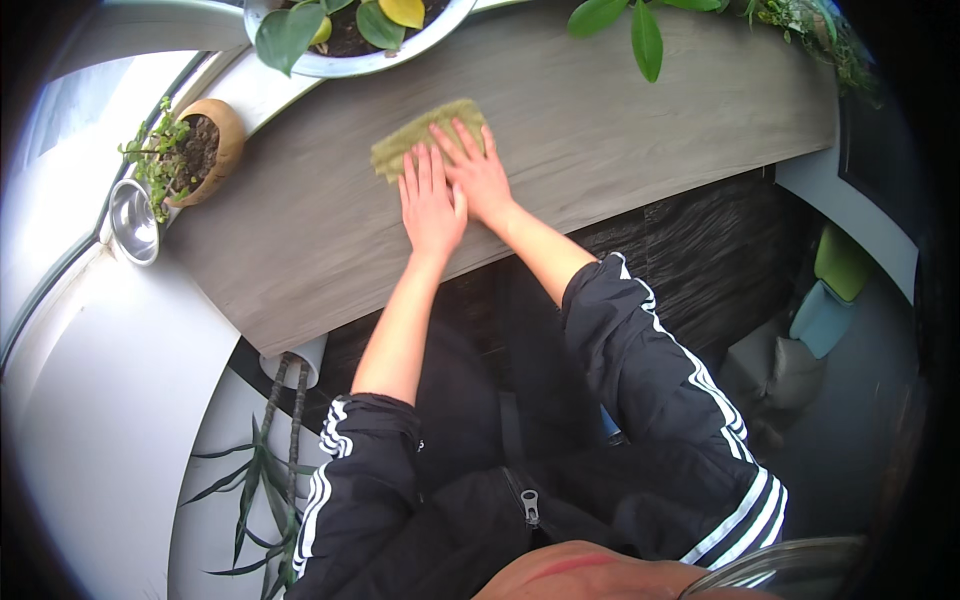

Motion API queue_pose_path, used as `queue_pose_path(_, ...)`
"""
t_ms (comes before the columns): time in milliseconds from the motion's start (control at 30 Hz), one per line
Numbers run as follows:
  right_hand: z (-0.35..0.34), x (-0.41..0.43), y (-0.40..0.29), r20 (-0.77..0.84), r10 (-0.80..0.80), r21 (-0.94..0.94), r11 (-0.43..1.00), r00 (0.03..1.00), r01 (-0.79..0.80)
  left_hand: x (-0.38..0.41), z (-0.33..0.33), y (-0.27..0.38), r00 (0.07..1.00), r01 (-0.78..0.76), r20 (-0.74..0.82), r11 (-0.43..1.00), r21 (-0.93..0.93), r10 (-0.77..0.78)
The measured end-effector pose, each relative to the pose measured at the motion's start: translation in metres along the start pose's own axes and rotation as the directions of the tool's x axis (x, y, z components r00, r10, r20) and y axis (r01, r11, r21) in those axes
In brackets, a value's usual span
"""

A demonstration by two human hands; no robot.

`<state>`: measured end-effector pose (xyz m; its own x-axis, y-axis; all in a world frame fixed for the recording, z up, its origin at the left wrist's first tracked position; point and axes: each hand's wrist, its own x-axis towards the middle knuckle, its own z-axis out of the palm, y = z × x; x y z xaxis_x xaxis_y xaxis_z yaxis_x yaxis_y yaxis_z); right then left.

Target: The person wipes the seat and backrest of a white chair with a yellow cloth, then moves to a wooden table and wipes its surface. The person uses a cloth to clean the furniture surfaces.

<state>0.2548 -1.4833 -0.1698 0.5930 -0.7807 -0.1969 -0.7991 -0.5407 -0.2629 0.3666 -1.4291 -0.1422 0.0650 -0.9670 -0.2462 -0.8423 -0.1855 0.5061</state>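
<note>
A folded olive-green cloth (420, 135) lies on a grey wood-grain tabletop (637, 142). My left hand (431, 202) rests on the cloth's near edge with its fingers stretched forward. Beside it, my right hand (476, 169) presses flat on the right part of the cloth. The two hands touch near the thumbs. Both palms face down, and neither hand is closed around the cloth. What lies beneath the palms is hidden.
A large white pot (360, 67) with a leafy plant stands at the far edge. Left are a tan pot (225, 142) with a small plant and a metal bowl (135, 221) by the window. Green leaves (646, 45) overhang the far side. A tall plant (259, 457) stands below left.
</note>
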Motion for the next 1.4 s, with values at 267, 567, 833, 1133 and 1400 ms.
queue_pose_path(267, -0.039, 0.095, 0.104, -0.174, 0.078, 0.022, 0.997, 0.982, -0.075, 0.123, -0.003, 0.018, 0.998, 0.01, 0.056, 0.987, -0.16, -0.001)
queue_pose_path(567, -0.057, 0.07, 0.253, -0.172, 0.503, 0.052, 0.863, 0.847, -0.502, 0.084, -0.004, 0.075, 0.895, 0.001, 0.426, 0.954, 0.299, -0.134)
queue_pose_path(833, -0.052, -0.018, 0.136, 0.098, 0.001, 0.032, 0.999, 0.995, -0.004, 0.08, 0.007, 0.081, 0.87, 0.074, 0.397, 0.872, 0.483, -0.294)
queue_pose_path(1133, -0.083, 0.038, 0.35, -0.098, 0.597, 0.005, 0.8, 0.796, -0.6, 0.08, 0.011, 0.095, 0.899, 0.138, 0.348, 0.927, 0.348, -0.264)
queue_pose_path(1400, -0.059, 0.039, 0.301, -0.158, 0.52, -0.071, 0.842, 0.839, -0.535, 0.081, 0.012, 0.093, 0.877, 0.149, 0.37, 0.906, 0.396, -0.306)
